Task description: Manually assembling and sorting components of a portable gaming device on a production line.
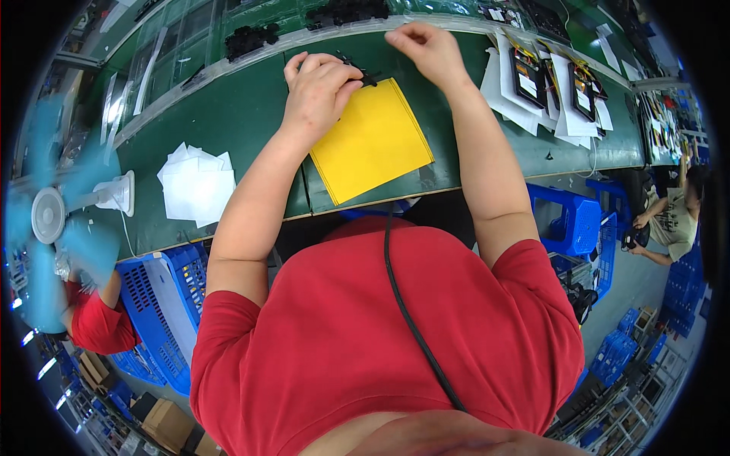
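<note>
Here, black pieces [369, 79] between hands [321, 90] [433, 57].

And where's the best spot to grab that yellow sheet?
Probably the near right corner of the yellow sheet, coming from the person's side: slip a fingertip under and pinch with the thumb on top. It lies flat with no handle showing. The left hand covers its far left part, but this corner is uncovered.
</note>
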Motion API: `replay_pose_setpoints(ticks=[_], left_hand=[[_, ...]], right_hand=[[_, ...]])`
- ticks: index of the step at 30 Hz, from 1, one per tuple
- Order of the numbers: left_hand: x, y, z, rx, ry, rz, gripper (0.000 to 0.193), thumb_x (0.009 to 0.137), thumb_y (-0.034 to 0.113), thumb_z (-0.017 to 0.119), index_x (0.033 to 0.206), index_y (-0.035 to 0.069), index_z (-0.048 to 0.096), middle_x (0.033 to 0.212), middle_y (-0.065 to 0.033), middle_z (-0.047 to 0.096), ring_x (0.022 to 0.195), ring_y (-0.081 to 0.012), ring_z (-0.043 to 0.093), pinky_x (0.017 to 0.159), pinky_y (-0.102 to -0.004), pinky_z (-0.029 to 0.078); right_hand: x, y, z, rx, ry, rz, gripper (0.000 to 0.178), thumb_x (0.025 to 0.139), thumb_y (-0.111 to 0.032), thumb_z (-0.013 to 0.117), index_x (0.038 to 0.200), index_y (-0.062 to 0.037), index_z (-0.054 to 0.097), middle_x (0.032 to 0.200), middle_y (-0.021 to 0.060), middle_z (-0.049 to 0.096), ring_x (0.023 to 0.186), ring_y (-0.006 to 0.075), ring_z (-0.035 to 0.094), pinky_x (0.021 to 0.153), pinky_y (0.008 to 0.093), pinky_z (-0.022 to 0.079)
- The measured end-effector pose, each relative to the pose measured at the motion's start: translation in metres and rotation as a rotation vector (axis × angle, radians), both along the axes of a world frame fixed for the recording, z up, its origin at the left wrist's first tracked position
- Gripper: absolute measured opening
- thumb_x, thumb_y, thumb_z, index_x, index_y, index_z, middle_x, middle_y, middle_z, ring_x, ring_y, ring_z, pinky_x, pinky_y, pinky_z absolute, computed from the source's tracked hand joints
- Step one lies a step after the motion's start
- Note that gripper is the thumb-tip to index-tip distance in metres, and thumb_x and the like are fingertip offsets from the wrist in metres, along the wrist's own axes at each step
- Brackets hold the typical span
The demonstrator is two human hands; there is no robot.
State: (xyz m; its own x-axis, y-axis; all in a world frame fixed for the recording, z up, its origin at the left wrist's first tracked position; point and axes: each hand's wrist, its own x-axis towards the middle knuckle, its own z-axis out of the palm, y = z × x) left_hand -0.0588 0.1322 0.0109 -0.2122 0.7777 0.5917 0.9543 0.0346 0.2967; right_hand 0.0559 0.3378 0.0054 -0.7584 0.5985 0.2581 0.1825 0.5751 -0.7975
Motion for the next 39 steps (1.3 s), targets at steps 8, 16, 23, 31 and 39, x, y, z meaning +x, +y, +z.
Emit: replay_pose_setpoints(ticks=[8,16,23,31,39], left_hand=[[-0.009,0.0,-0.001,0.048,-0.045,0.036,0.012,0.078,0.018,0.075,0.088,0.012,0.07,0.087,-0.0001,0.067,0.097,-0.0191,0.059,0.099,-0.0414,0.034],[-0.036,-0.004,-0.011,0.039,-0.28,0.244,0.014,0.08,0.02,0.073,0.092,0.012,0.071,0.088,-0.0026,0.07,0.096,-0.0245,0.061,0.09,-0.039,0.043],[-0.034,-0.004,-0.012,-0.113,-0.339,0.249,0.023,0.082,0.021,0.072,0.102,0.009,0.071,0.098,-0.0076,0.069,0.098,-0.0258,0.062,0.087,-0.0352,0.049],[-0.029,-0.004,-0.012,-0.186,-0.563,0.117,0.02,0.079,0.015,0.073,0.097,0.006,0.07,0.091,-0.0097,0.068,0.084,-0.0249,0.066,0.076,-0.0329,0.052],[-0.028,-0.004,-0.01,-0.193,-0.54,0.132,0.021,0.08,0.011,0.074,0.1,0.005,0.071,0.093,-0.0067,0.068,0.083,-0.0164,0.067,0.077,-0.027,0.052]], right_hand=[[-0.002,-0.028,0.015,-0.124,-0.116,0.424,0.014,0.086,-0.01,0.071,0.097,-0.0022,0.071,0.087,0.002,0.07,0.077,0.0074,0.062,0.073,0.0229,0.051],[0.011,0.036,-0.009,0.174,-0.132,-0.104,0.024,0.083,-0.025,0.074,0.1,-0.0077,0.073,0.09,0.0055,0.072,0.08,0.0167,0.067,0.076,0.0277,0.051],[-0.013,-0.023,-0.015,0.234,-0.062,0.12,0.02,0.079,-0.031,0.073,0.087,-0.0132,0.075,0.087,0.0078,0.067,0.089,0.0264,0.064,0.079,0.0371,0.052],[-0.035,-0.048,-0.013,0.284,-0.202,0.133,0.024,0.078,-0.027,0.075,0.094,-0.0086,0.074,0.092,0.0086,0.067,0.088,0.0244,0.065,0.08,0.0338,0.052],[-0.022,-0.034,-0.014,-0.223,-0.014,0.165,0.025,0.084,-0.019,0.075,0.101,-0.0006,0.072,0.094,0.0056,0.072,0.081,0.0111,0.065,0.077,0.026,0.052]])
